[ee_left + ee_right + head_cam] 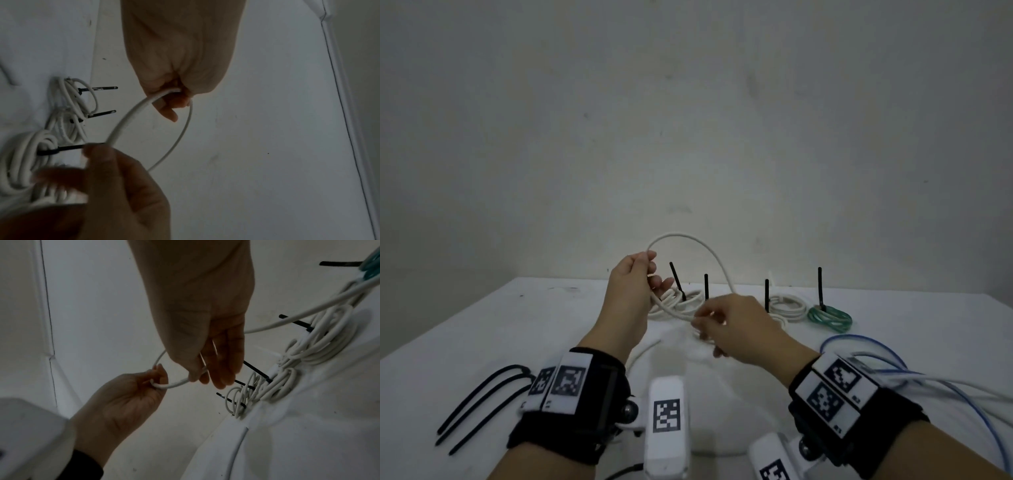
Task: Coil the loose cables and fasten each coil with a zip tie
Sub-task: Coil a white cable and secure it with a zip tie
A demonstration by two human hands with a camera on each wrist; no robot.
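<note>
A loose white cable [688,237] arcs in a raised loop above the table [465,335]. My left hand [652,274] grips one side of the loop in curled fingers, held up over the table's far middle. My right hand [703,327] pinches the cable lower down and to the right, with the rest trailing off past it. In the left wrist view my left hand [172,97] closes on the white cable [186,129]. In the right wrist view my right hand [202,376] and the white cable [176,384] meet near the left hand [156,378].
Finished white coils [678,303] [789,305] and a green coil [830,317] with upright black zip ties [819,284] line the back by the wall. Loose black zip ties [479,401] lie front left. Blue and white cables [893,368] sprawl at the right.
</note>
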